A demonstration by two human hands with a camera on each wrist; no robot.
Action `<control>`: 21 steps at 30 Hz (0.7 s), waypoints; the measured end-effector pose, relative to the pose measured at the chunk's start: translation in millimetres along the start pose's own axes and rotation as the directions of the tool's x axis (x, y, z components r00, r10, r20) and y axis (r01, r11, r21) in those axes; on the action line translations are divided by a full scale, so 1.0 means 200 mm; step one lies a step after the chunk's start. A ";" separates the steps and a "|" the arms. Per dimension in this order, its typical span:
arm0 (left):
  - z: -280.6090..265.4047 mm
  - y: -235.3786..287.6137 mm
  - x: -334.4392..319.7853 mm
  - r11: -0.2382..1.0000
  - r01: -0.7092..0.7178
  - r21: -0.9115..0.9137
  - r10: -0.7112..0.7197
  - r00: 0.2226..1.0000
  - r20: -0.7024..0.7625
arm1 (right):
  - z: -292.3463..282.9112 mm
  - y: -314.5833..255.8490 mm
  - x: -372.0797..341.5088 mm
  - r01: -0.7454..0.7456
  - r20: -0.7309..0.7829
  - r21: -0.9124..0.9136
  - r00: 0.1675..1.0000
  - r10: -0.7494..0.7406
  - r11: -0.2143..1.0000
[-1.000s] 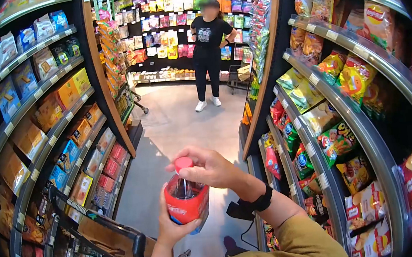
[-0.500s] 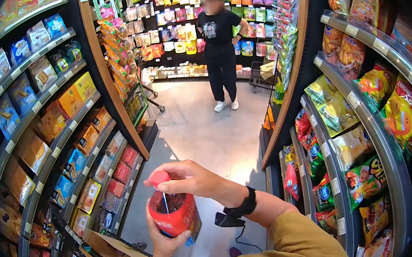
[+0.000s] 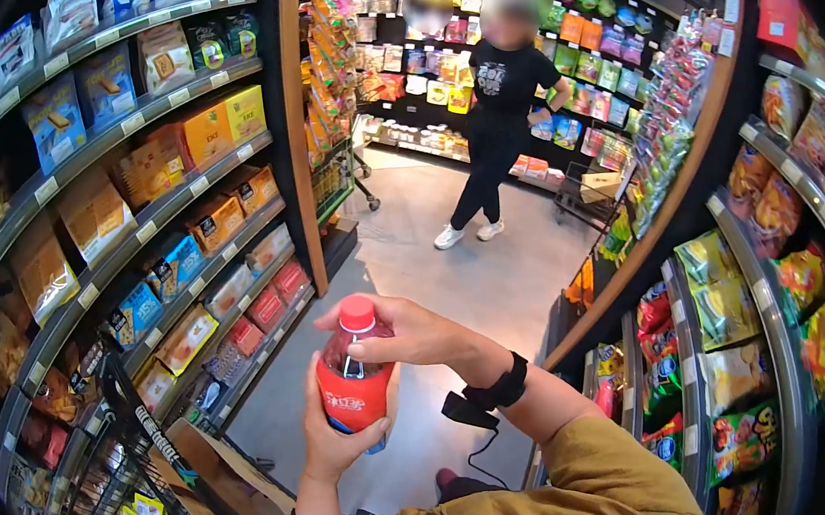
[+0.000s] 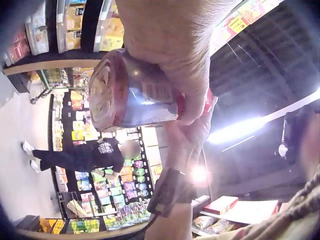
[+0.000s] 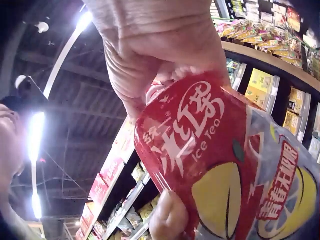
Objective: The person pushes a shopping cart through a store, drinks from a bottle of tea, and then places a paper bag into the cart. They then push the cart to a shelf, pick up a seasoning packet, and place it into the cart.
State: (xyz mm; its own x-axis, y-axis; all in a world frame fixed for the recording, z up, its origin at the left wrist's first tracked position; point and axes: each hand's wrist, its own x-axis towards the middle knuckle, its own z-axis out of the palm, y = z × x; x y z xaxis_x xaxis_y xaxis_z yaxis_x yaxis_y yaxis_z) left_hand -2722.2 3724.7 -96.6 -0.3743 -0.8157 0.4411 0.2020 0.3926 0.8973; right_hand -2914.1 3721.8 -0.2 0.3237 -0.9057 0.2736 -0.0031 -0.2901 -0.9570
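"One bottle (image 3: 359,396) labelled Ice Tea is held in mid-air over the grey floor (image 3: 409,228) between shop shelves (image 3: 196,187). By whose grip?"

"The left hand (image 3: 326,439) wraps its fingers and thumb round the body, while the right hand (image 3: 415,333) curls its fingers about the neck, just by the red cap (image 3: 357,313)."

"And nearby?"

"A wire cart (image 3: 164,446) stands at left, and a person in black (image 3: 505,82) stands farther down the aisle."
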 end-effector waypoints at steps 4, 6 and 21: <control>0.06 -0.12 0.08 0.997 0.049 -0.066 -0.046 0.998 0.041 | -0.18 0.08 0.06 -0.121 0.158 0.102 0.982 0.104 0.987; 0.10 -0.16 0.12 0.995 0.074 -0.064 -0.073 0.997 0.021 | -0.27 0.13 0.09 -0.124 0.195 0.194 0.977 0.086 0.973; 0.04 0.08 0.18 0.553 0.069 0.830 0.148 0.972 -0.180 | -1.23 0.33 0.32 0.073 -0.488 -0.266 0.850 -0.200 0.961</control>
State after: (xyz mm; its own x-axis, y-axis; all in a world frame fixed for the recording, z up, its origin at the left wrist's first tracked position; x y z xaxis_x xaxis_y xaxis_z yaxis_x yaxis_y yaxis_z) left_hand -2740.6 3705.5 -67.3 -0.1713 -0.8114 0.5588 -0.6655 0.5136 0.5416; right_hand -3127.3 3569.3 -22.3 -0.1864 -0.8624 0.4707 -0.2306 -0.4273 -0.8742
